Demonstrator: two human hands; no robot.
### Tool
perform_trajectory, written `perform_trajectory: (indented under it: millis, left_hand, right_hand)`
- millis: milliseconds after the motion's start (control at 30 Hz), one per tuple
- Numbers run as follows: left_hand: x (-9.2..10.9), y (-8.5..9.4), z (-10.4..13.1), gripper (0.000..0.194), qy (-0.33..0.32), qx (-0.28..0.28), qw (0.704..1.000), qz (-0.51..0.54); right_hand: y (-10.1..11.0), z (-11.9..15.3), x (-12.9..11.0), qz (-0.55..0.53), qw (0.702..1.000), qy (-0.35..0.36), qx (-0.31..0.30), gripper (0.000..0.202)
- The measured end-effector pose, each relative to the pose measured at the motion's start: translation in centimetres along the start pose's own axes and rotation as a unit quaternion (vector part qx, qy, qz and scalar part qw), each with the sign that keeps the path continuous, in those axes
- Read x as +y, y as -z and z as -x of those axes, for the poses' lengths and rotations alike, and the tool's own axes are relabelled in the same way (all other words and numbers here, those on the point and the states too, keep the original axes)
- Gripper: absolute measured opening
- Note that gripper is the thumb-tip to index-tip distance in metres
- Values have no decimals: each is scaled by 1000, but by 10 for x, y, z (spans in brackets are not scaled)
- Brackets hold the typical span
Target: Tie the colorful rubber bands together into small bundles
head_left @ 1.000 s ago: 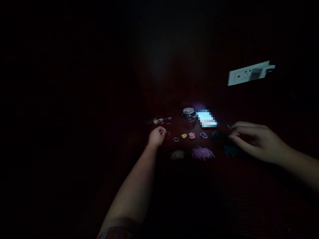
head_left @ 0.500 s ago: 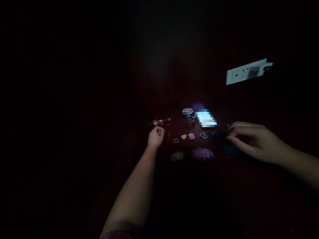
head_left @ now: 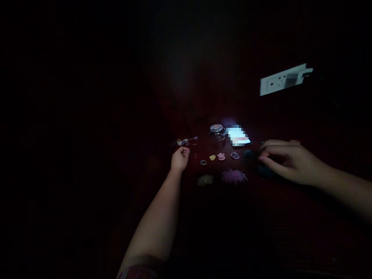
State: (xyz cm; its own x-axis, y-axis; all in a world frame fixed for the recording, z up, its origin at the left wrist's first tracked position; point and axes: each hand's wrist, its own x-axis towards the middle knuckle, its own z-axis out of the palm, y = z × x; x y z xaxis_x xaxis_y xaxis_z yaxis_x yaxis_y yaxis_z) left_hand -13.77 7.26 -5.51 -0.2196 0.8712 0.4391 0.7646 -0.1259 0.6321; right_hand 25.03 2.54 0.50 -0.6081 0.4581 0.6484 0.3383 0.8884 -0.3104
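My left hand [head_left: 180, 159] is closed in a pinch at the left of the dark table; whatever lies between its fingertips is too small to make out. To the right, my right hand [head_left: 287, 159] hangs over a dark teal pile [head_left: 266, 171] with thumb and fingers drawn together, their tips too dim to show what they hold. A row of small pieces runs between the hands: a bluish ring [head_left: 203, 162], a yellow piece [head_left: 212, 157], pink pieces [head_left: 221, 156], lavender rings [head_left: 235, 155] and teal rings [head_left: 247, 154].
Nearer me lie a yellowish pile [head_left: 205, 179] and a purple-pink pile [head_left: 234, 176] of thin strands. Behind the row stand a lidded round jar [head_left: 217, 132] and a glowing phone [head_left: 238, 135]. Small colored loops [head_left: 183, 142] lie beyond my left hand. A socket strip [head_left: 283, 80] is at upper right.
The whole view has shifted slightly, so everything sits a little higher and further left. My right hand remains by the teal pile, and my left hand stays pinched.
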Motion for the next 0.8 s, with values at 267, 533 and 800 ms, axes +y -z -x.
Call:
perform_trajectory:
  millis: [267,533,800]
  left_hand:
    - [-7,0,-1,12,2,9,1000,18]
    - [-9,0,-2,15,7,4,1000,15]
    - [-5,1,-1,12,18,16,1000,15]
  right_hand:
    - [-4,1,7,1,1000,-6,12,14]
    - [-4,0,5,-1,1000,-10,7,16]
    - [-3,-1,2,0,1000,-8,4,18]
